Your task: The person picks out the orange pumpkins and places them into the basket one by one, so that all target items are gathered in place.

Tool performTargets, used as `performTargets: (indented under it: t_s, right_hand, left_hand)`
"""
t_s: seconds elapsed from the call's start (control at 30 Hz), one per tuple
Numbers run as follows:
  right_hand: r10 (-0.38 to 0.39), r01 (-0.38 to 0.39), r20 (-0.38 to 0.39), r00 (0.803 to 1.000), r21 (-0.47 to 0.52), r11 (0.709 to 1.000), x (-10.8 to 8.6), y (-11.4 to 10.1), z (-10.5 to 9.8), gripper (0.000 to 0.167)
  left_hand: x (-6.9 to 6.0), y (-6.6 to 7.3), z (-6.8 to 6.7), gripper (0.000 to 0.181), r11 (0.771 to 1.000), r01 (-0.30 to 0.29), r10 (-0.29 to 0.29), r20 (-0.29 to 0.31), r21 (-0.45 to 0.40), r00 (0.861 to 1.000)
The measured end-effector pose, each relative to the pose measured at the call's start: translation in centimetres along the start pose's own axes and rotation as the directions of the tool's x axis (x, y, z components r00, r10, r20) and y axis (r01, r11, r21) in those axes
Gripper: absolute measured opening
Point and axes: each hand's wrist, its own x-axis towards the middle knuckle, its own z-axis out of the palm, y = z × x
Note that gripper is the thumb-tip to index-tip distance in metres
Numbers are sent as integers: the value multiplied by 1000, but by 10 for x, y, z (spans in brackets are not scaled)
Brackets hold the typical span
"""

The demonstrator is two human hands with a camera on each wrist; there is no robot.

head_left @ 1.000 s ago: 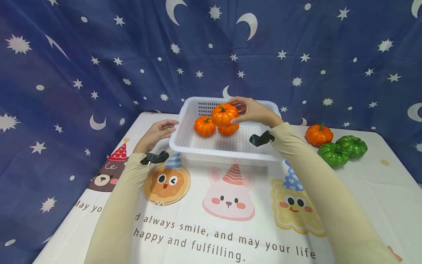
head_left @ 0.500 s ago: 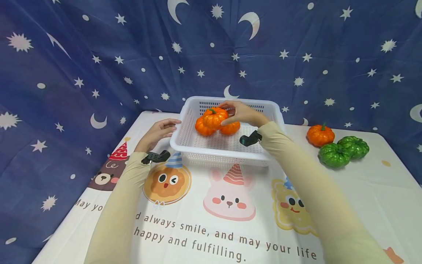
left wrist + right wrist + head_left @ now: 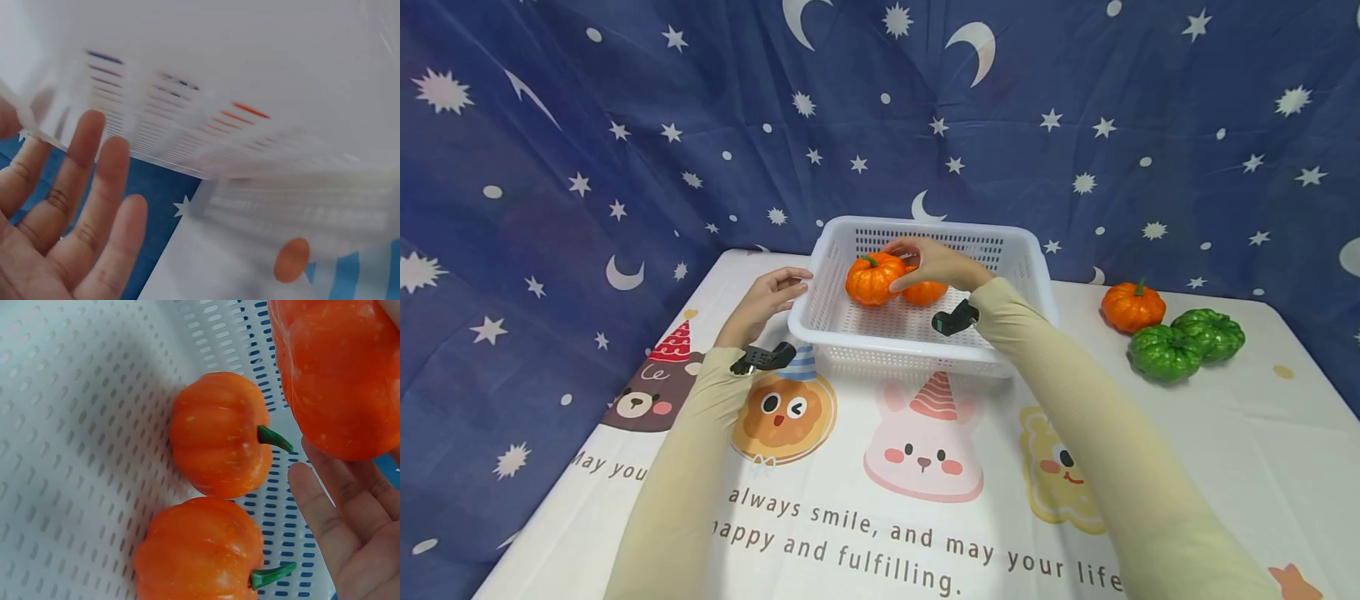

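My right hand (image 3: 936, 262) holds an orange toy pumpkin (image 3: 875, 279) with a green stem, low over the left part of the white perforated basket (image 3: 917, 346). In the right wrist view this held pumpkin (image 3: 344, 381) is at the upper right, with fingers beneath it. Two other orange pumpkins, an upper one (image 3: 220, 434) and a lower one (image 3: 200, 550), sit in the basket there; the head view shows one of them (image 3: 925, 292), the other hidden behind the held pumpkin. My left hand (image 3: 763, 304) touches the basket's left rim, its fingers (image 3: 112, 175) fairly straight beside the outer wall.
Right of the basket, another orange pumpkin (image 3: 1133, 307) stands on the table with two green pumpkins, a front one (image 3: 1165, 353) and a rear one (image 3: 1210, 335). A printed white cloth (image 3: 1225, 467) covers the table. Behind it hangs a blue star-patterned curtain (image 3: 865, 125).
My right hand has moved left and down with the held pumpkin, lowering it into the left part of the basket. The left hand stays at the rim.
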Motion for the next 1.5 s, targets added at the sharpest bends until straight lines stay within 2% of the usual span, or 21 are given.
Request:
performTargets:
  t_s: [0.07,0.13,0.4,0.63,0.9,1.2,1.5]
  right_hand:
    - [-5,5,6,1000,11,1000,2,2,1,60]
    - [-5,5,13,1000,14,1000,4,3,1,60]
    - [17,-16,52,999,-25,1000,7,7,4,62]
    - [15,-14,92,996,-6,1000,13,11,10,65]
    - [45,-29,122,992,-129,991,16,13,14,66]
    - [35,-20,148,988,-106,994,14,14,17,66]
    - [52,-24,226,973,-126,992,13,14,18,69]
  left_hand:
    - [1,1,1,40,1000,2,-2,-4,-6,1000]
    - [5,-5,0,39,1000,-4,4,-7,-11,1000]
    - [9,-10,0,43,1000,10,-10,-12,-4,1000]
    - [9,-10,1,44,1000,22,-21,-17,13,1000]
    - [9,-12,1,39,999,35,-35,-35,0,999]
    - [6,-8,1,44,999,35,-35,-23,4,999]
    - [6,-7,0,44,999,37,-37,-23,6,999]
